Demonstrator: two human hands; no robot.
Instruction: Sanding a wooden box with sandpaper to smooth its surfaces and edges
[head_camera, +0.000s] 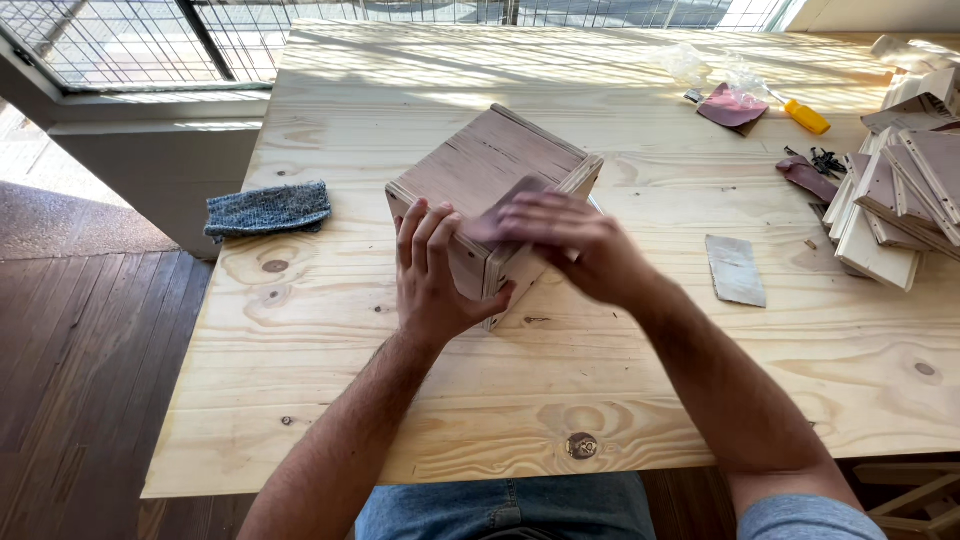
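While your left hand (432, 275) clamps the near corner of the plywood box (490, 205), fingers spread over the top face and thumb hooked under the front edge, your right hand (570, 245) lies flat and mostly closed over a sheet of reddish sandpaper (505, 205), pressing it against that same top face; the blur makes the exact grip hard to read. That box sits near the middle of the worktop (560, 390), turned so one corner points toward you, its long axis running from your near left toward the far right, its upper face tilted slightly away. Your likeliest trouble is the box skating or rocking under the strokes, since only one hand pins it and it seems to rest partly on an edge. Your left fingertips also lie close to the sandpaper's path and could get scraped. A grey cloth (268, 209) lies well apart to the left, spare sandpaper (735, 269) and stacked boards (900, 200) to the right.
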